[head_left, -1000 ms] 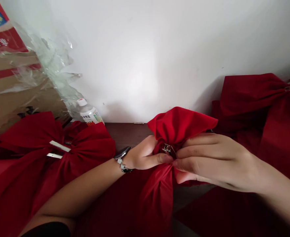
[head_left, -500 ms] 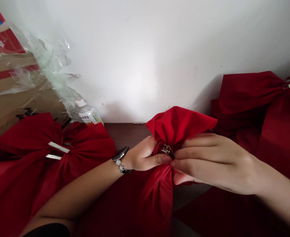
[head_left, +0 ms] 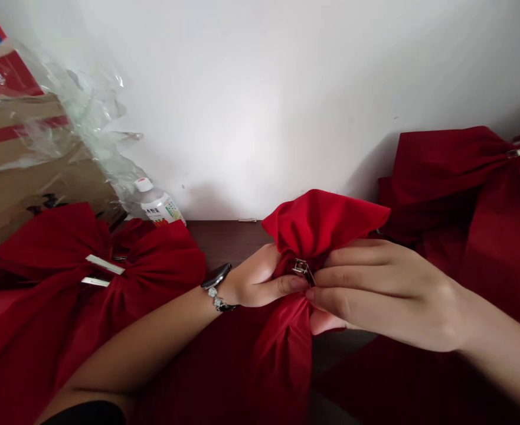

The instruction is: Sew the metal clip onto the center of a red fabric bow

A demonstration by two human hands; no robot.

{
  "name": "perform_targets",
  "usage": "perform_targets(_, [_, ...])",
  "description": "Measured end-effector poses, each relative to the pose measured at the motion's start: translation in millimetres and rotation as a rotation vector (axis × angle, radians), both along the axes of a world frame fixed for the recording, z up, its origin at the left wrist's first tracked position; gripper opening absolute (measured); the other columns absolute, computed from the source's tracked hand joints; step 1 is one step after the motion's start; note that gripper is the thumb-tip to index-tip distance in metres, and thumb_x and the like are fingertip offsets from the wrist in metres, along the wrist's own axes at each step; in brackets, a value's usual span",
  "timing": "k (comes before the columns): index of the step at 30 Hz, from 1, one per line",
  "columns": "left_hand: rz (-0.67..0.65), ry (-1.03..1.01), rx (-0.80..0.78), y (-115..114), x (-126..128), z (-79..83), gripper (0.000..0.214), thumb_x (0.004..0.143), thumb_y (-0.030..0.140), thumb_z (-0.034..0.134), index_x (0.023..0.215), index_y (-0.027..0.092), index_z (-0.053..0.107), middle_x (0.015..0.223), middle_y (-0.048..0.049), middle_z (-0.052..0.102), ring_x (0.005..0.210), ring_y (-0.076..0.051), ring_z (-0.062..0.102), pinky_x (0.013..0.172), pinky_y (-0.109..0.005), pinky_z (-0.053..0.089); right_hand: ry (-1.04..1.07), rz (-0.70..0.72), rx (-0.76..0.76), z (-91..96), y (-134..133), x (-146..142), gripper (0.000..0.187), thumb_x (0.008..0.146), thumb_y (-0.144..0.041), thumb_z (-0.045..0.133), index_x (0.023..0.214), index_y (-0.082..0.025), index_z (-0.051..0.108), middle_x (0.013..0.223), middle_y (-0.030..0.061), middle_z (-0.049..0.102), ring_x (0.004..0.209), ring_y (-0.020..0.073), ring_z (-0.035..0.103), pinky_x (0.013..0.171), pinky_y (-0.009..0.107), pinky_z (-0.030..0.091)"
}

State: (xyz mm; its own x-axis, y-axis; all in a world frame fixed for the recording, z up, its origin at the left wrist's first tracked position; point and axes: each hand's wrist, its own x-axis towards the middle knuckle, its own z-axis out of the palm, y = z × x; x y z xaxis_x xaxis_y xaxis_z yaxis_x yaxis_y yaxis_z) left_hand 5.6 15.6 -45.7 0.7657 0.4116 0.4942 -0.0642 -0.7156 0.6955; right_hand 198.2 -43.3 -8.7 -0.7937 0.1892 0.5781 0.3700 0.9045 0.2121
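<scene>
Between my hands is a red fabric bow (head_left: pixel 321 221), its upper loop flaring out and its lower part hanging down. My left hand (head_left: pixel 264 277) grips the gathered middle, thumb pressed across it. A small metal clip (head_left: pixel 301 268) sits at that gathered middle, beside my left thumb tip. My right hand (head_left: pixel 388 289) closes on the bow from the other side, its fingertips against the clip and the gathered cloth. Part of the clip and the cloth inside my hands is hidden.
On the left lies a red bow (head_left: pixel 153 254) with metal clips (head_left: pixel 104 264) on it. More red bows (head_left: pixel 450 165) are piled at the right. A bottle (head_left: pixel 160 203), clear plastic wrap (head_left: pixel 91 112) and a cardboard box (head_left: pixel 20 159) stand back left. Another clip (head_left: pixel 247 220) lies by the wall.
The clip at the bow's middle has shifted and tilted slightly between my fingers. Both hands keep nearly the same grip and place.
</scene>
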Motion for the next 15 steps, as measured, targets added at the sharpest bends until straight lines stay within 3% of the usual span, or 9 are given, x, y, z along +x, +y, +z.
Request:
perform_targets(6, [0.016, 0.011, 0.033, -0.3, 0.7, 0.3, 0.048, 0.089, 0.057, 0.041, 0.106, 0.015, 0.058, 0.103, -0.0115, 0.065, 0.098, -0.026, 0.061, 0.088, -0.034, 0.049, -0.009, -0.011, -0.014, -0.3, 0.2, -0.1, 0.022, 0.095, -0.027, 0.046, 0.081, -0.016, 0.057, 0.073, 0.0026, 0.057, 0.071, 0.0107, 0.054, 0.065, 0.024, 0.045])
perform_targets(15, [0.038, -0.025, 0.145, 3.4, 0.3, -3.8, 0.042, 0.092, 0.051, 0.037, 0.094, 0.014, 0.057, 0.09, -0.0095, 0.062, 0.082, -0.021, 0.059, 0.08, -0.032, 0.048, 0.072, 0.004, 0.01, -3.9, 4.8, -3.7, 0.018, 0.093, -0.015, 0.047, 0.08, -0.015, 0.058, 0.071, 0.0026, 0.059, 0.067, 0.0113, 0.053, 0.062, 0.025, 0.044])
